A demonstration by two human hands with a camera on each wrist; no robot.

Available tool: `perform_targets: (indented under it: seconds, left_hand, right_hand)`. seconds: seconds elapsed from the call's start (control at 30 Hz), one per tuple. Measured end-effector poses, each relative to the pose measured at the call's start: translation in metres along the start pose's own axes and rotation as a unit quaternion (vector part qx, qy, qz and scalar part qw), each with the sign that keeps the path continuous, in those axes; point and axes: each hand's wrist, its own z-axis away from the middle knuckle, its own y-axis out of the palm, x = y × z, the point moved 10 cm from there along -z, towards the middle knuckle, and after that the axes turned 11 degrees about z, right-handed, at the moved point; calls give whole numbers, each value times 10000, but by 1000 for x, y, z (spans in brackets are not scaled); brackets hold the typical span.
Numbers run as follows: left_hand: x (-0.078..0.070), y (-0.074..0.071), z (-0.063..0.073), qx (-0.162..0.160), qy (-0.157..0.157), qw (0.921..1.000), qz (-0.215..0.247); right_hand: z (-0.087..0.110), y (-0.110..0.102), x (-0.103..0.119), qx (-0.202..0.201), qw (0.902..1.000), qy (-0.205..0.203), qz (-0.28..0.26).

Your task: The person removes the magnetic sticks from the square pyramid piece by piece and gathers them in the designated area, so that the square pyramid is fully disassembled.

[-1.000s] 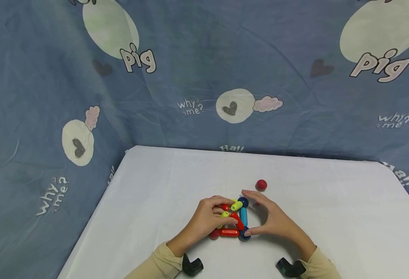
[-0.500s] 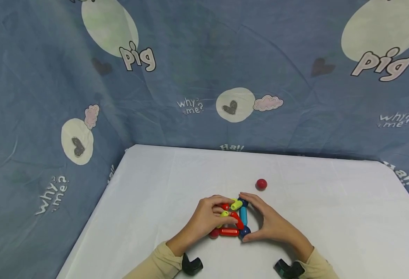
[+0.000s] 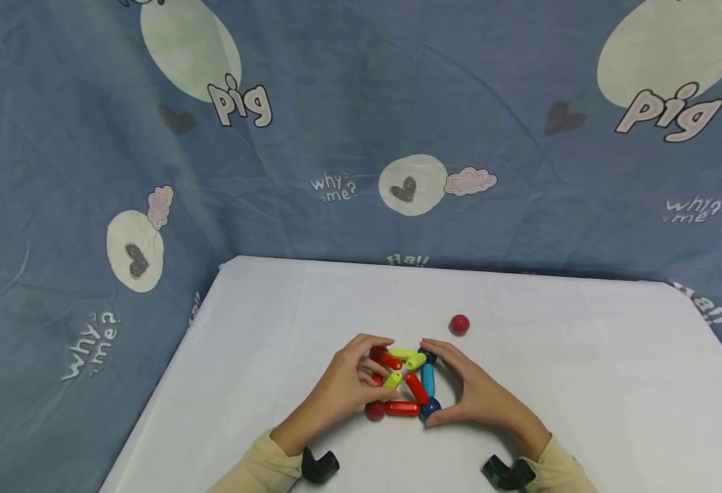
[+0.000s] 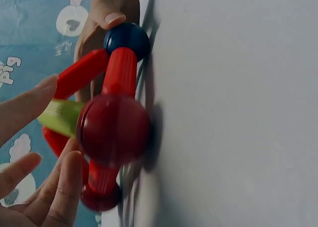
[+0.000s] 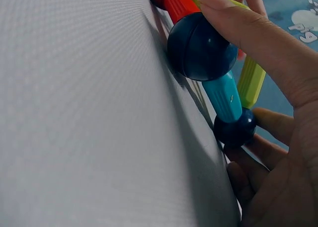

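Right hand [image 3: 480, 387] and left hand [image 3: 347, 374] bracket a rod-and-ball frame [image 3: 417, 388], which sits on the white table [image 3: 311, 308] between them. Handling, estimated: light, stiff pieces, smooth enough to slip, not fragile; joints are probably the weak point, so better held by the corner balls than by the slanting rods [image 3: 393, 380]. Near side: red ball [image 3: 375, 411] left, red rod [image 3: 402, 409], blue ball [image 3: 430, 409] right. Right hand spans the turquoise rod [image 3: 428, 380] in a wide C, thumb on that near blue ball, fingers against the far blue ball [image 5: 236, 127]. Left hand is spread wide about the left end, index tip by the far red ball [image 3: 378, 352], thumb close to the raised rod ends; cannot tell whether it touches. Beyond: loose red ball [image 3: 459, 324], apart from the frame; then patterned blue cloth [image 3: 336, 103].
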Motion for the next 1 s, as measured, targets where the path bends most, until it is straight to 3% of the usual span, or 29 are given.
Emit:
perform_targets:
  seconds: [0.17,0.43,1.0]
  left_hand:
    - [3,-8,8,-20,-50,9989,-476]
    - [15,5,11,460,-411,9959,-655]
    - [18,7,11,400,-221,9955,-832]
  right_hand:
    - [0,0,-3,31,10000,79,1]
    - [0,-1,0,-2,10000,-63,30]
    - [0,1,-2,-10,10000,3,-33]
